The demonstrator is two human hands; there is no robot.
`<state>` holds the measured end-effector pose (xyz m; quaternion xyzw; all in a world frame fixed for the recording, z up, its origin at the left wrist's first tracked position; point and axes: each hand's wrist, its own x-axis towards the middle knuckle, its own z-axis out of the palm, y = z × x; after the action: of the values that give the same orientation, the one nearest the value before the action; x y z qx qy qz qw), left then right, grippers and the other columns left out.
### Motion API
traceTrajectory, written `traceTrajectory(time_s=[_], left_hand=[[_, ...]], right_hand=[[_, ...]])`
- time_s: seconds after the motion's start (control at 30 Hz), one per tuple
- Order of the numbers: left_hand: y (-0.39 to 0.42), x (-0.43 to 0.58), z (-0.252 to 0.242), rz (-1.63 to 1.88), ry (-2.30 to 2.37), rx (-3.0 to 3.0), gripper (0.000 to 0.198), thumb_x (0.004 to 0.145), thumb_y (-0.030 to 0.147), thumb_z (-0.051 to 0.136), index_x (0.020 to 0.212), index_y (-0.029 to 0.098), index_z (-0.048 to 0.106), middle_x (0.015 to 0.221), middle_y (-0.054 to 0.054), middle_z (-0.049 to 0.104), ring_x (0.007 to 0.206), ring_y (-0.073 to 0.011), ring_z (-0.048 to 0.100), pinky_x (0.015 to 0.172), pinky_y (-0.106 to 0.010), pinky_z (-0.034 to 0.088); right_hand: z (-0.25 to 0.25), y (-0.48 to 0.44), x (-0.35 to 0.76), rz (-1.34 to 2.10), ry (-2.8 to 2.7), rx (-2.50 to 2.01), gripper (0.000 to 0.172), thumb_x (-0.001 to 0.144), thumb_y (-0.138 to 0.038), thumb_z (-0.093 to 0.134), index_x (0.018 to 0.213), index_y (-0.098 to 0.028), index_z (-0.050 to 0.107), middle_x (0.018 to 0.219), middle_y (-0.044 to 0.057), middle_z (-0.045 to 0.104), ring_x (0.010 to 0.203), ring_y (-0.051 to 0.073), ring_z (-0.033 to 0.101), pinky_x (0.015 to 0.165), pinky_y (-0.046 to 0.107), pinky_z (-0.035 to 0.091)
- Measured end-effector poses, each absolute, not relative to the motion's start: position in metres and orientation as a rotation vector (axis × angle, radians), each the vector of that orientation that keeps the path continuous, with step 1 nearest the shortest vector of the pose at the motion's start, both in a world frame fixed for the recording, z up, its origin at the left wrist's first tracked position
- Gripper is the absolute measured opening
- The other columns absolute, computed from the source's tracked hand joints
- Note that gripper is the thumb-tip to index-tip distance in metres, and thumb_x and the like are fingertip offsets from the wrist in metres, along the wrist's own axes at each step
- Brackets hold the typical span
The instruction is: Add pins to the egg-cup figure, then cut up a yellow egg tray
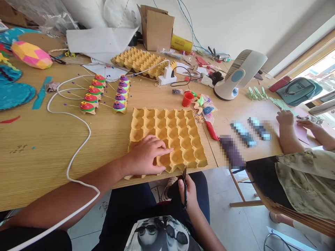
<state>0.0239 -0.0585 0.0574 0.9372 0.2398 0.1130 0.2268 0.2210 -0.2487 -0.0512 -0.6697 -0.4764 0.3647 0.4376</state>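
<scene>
A yellow egg tray (167,134) lies at the table's front edge, its rows of cups facing up. My left hand (150,155) rests flat across its left front part, fingers spread and pointing right, covering several cups. Below the edge, over my lap, my right hand (188,193) is closed round black-handled scissors (185,188). The blades point up and their tips come close to the tray's front rim; whether they touch the card I cannot tell.
Painted egg-carton strips (91,94) with pins stand at the back left. A white cable (86,129) loops over the table and across my left arm. Behind are another egg tray (143,61), a red cup (187,99) and a fan (238,75). A co-worker's hands (286,118) hold pink paper at right.
</scene>
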Motion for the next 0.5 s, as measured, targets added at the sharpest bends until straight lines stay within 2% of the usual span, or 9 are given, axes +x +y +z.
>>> traceTrajectory(time_s=[0.5], left_hand=[[-0.058,0.024,0.057,0.340,0.652,2.576,0.054,0.079,0.040,0.078,0.131,0.031,0.071,0.109,-0.003,0.066,0.106,-0.0246,0.058,0.113,-0.049,0.033]], right_hand=[[-0.077,-0.240,0.228,0.742,-1.264,-1.668,0.054,0.093,-0.070,0.049,0.071,-0.022,0.058,0.059,-0.001,0.051,0.060,0.016,0.049,0.059,0.029,0.044]])
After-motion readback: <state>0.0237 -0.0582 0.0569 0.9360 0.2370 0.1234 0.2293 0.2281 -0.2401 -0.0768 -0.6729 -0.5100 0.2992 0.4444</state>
